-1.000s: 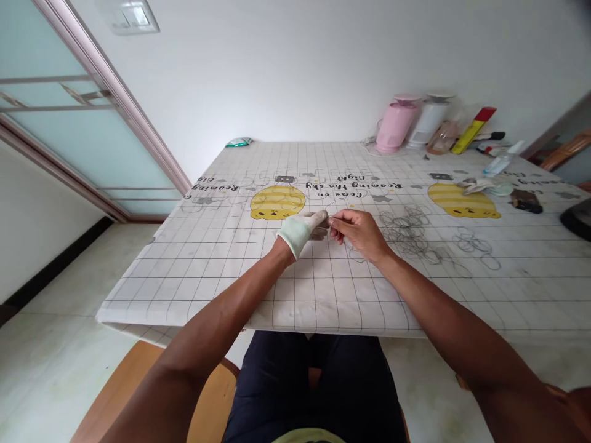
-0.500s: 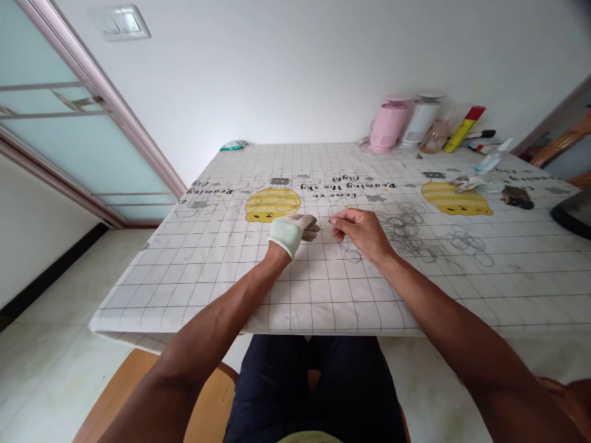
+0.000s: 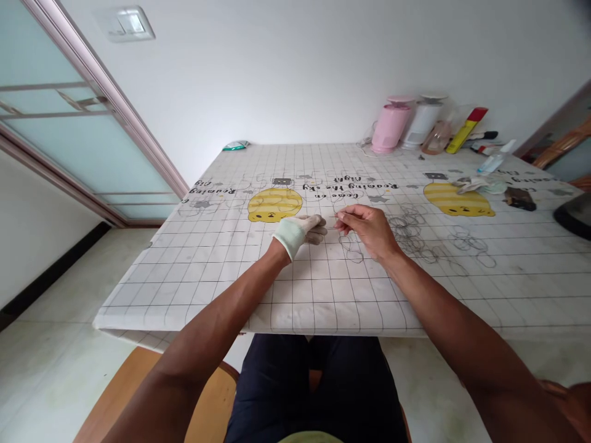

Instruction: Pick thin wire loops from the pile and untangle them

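Observation:
My left hand (image 3: 303,232) wears a pale glove. Its fingers are pressed together just above the table, and whatever is in their tips is too fine to make out. Close by on the right, my bare right hand (image 3: 364,229) pinches a thin dark thread between thumb and forefinger. Loops of this thread (image 3: 354,253) lie below the right fingers. A larger tangle of dark thread (image 3: 410,231) spreads beside the right wrist, with a looser bunch (image 3: 468,242) farther right. A small gap separates the two hands.
A checked tablecloth (image 3: 194,289) covers the table. At the back right stand a pink cylinder (image 3: 391,128), a white cylinder (image 3: 421,125) and a yellow-red box (image 3: 465,132). A crumpled glove (image 3: 480,184), a small dark block (image 3: 520,198) and a clear bottle (image 3: 496,159) lie right. A green packet (image 3: 236,146) sits back left.
Both hands have shifted very slightly to the right in the picture, along with the whole view. The right hand still pinches, and the left fingers stay pressed together.

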